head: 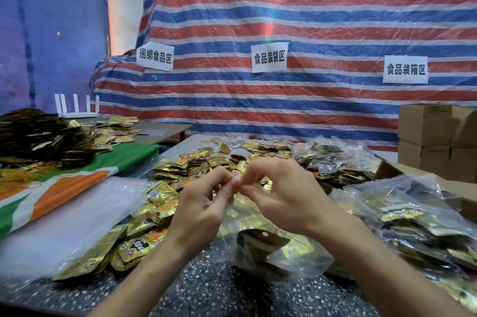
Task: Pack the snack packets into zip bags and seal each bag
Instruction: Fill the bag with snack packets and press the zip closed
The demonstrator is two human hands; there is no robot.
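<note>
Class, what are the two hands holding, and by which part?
The left hand and right hand pinch the top edge of a clear plastic zip bag.

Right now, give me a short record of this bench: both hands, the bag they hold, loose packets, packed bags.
left hand: pinches the top edge of the zip bag
right hand: pinches the same edge
zip bag: clear, gold packets inside, resting on the table
seal: cannot tell
loose snack packets: heaped behind the hands
filled bags: piled on the right
empty bags: stacked at left
</note>
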